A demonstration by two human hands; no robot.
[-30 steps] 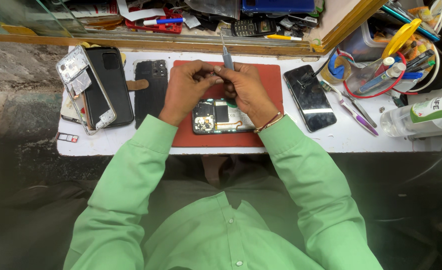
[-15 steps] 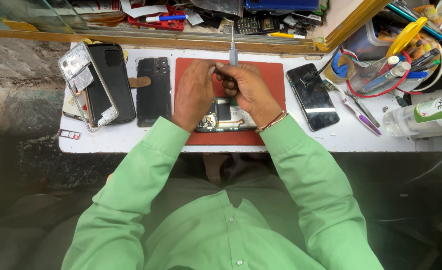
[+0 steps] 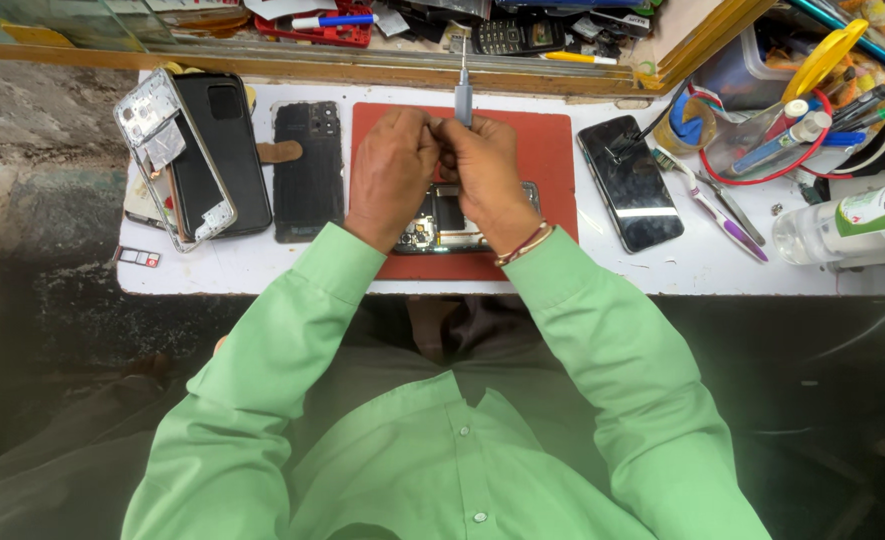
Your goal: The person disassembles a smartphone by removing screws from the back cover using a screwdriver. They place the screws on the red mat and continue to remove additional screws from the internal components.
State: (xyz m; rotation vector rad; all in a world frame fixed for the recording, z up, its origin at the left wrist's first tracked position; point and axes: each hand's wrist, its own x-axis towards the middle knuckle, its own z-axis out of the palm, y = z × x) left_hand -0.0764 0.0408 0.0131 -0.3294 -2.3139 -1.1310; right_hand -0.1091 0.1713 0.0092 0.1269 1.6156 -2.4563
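In the head view, a grey screwdriver [image 3: 463, 95] is gripped upright by the right hand [image 3: 484, 170]. The left hand [image 3: 390, 172], fingers curled shut, touches it above an opened phone [image 3: 450, 218] lying on the red mat [image 3: 552, 160].

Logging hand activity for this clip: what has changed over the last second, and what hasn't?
Both hands have closed together above the opened phone on the red mat. The right hand has brought the grey screwdriver from a slant to nearly upright, and the left hand has come up against it at the tool. The phones either side, the frame at left and the clutter at right have not moved.
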